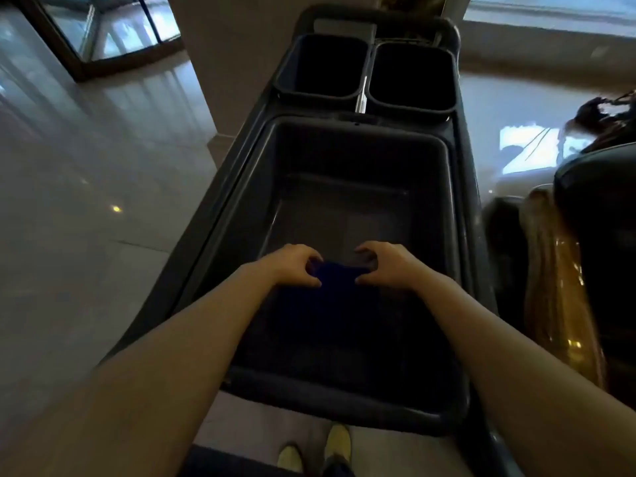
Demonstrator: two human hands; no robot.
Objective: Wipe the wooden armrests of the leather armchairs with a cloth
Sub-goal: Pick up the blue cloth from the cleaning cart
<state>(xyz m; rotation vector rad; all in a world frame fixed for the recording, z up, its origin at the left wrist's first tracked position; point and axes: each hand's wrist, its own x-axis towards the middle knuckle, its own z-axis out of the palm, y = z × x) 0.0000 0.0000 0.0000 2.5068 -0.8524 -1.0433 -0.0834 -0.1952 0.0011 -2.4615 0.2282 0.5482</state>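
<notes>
A dark blue cloth (339, 284) hangs between my two hands over the big dark bin (454, 235) of a cleaning cart. My left hand (292, 265) pinches the cloth's top left corner and my right hand (385, 265) pinches its top right corner. The cloth's lower part fades into the dark of the bin. At the right edge stands a dark leather armchair (599, 215) with a glossy wooden armrest (554, 270) beside the cart, apart from both hands.
Two small dark buckets (323, 63) (411, 75) sit at the cart's far end. A pale pillar (223, 63) rises left of the cart. Shiny tiled floor (86, 201) spreads to the left. My feet (316, 449) show below the bin.
</notes>
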